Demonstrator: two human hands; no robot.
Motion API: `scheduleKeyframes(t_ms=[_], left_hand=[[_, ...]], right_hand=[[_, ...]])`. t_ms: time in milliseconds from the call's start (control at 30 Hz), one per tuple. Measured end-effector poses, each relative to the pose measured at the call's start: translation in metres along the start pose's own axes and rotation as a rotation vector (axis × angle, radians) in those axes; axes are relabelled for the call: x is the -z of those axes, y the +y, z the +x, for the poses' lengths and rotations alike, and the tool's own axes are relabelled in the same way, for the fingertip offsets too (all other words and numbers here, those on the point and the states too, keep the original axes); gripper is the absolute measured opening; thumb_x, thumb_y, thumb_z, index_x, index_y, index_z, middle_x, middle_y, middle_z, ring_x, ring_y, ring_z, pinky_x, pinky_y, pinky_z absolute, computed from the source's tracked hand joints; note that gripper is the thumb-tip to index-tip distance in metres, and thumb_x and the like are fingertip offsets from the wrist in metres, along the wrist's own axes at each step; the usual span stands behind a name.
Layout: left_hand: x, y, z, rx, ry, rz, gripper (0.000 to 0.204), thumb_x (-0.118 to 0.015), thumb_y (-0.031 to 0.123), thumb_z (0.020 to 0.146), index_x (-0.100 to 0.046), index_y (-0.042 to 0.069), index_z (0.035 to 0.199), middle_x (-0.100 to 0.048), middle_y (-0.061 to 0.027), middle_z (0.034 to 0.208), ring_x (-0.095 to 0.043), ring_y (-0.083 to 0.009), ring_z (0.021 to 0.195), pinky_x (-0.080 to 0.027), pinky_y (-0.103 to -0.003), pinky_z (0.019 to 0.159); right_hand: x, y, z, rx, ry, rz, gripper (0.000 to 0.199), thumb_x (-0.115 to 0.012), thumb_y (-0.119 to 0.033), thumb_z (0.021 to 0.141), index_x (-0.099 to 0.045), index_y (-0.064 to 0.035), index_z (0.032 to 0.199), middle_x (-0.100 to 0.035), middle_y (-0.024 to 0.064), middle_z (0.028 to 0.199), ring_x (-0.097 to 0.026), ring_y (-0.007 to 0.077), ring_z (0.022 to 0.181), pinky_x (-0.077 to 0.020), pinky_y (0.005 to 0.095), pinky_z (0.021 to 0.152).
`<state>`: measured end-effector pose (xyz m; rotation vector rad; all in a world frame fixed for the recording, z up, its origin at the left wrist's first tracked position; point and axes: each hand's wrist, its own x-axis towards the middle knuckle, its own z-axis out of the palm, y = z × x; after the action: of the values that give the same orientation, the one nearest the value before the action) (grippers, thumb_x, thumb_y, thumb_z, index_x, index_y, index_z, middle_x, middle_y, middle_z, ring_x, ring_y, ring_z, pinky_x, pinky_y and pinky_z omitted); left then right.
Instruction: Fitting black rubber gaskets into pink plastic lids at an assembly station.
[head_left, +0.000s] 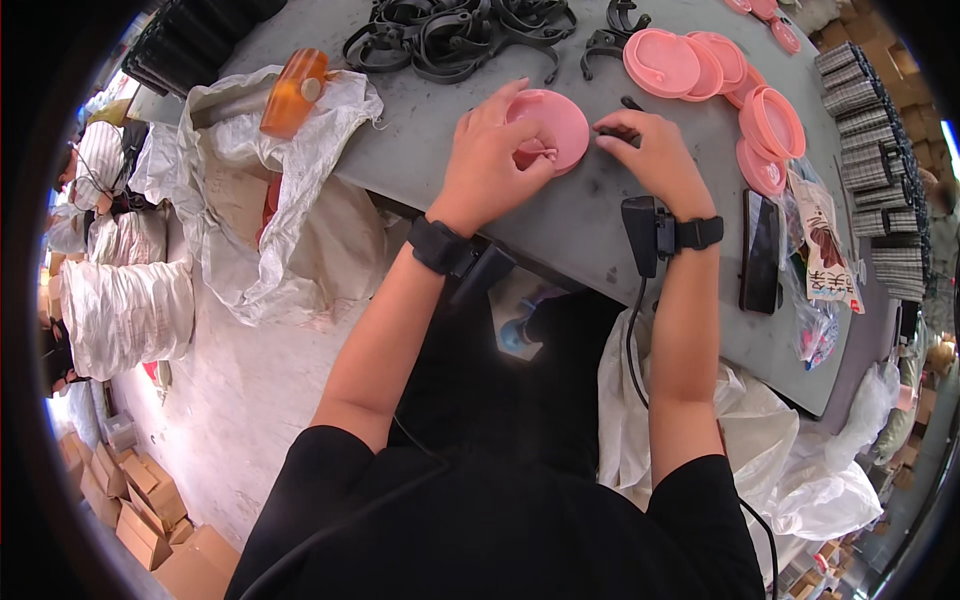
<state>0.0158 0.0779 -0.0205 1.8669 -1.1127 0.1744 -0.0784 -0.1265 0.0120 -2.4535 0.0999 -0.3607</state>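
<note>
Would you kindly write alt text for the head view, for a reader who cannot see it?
Seen from above, a person's left hand holds a round pink lid on a grey table while the right hand pinches a small black part beside it. More pink lids and black clips lie beyond.

From my remote seat, the worktop (590,215) appears evenly lit by soft daylight, bright without harsh glare. My left hand (492,160) and right hand (655,155) throw only faint, diffuse shadows onto the grey surface. A black fisheye border cuts off all four corners, and the worktop's straight edges bow strongly toward the rim. Focus is crisp at centre; the cardboard boxes (140,510) at lower left smear slightly. A thin blue-white streak flares at the far right edge. The black shirt (500,530) swallows detail.
</note>
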Motion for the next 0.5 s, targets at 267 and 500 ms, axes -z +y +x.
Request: scheduleKeyframes(t_ms=[267, 500], left_hand=[[0.003, 0.006, -0.002, -0.024, -0.048, 0.075, 0.029, -0.069, 0.025, 0.062, -0.064, 0.011, 0.086, -0.046, -0.0147, 0.138, -0.044, -0.0329, 0.124, -0.031, -0.046, 0.104], [0.004, 0.006, -0.002, -0.032, -0.078, 0.109, 0.032, -0.07, 0.027, 0.061, -0.061, 0.01, 0.086, -0.045, -0.0162, 0.137, -0.042, -0.0339, 0.124, -0.03, -0.047, 0.103]], right_hand=[[-0.013, -0.042, -0.023, 0.233, 0.119, -0.13, 0.017, -0.067, -0.018, 0.083, -0.072, -0.0141, 0.098, -0.067, 0.0023, 0.091, -0.058, 0.0164, 0.093, -0.0325, 0.0392, 0.095], [-0.021, -0.05, -0.016, 0.295, 0.098, -0.234, 0.012, -0.069, -0.016, 0.077, -0.071, -0.0151, 0.089, -0.066, -0.0028, 0.087, -0.057, 0.0163, 0.091, -0.0294, 0.0396, 0.098]])
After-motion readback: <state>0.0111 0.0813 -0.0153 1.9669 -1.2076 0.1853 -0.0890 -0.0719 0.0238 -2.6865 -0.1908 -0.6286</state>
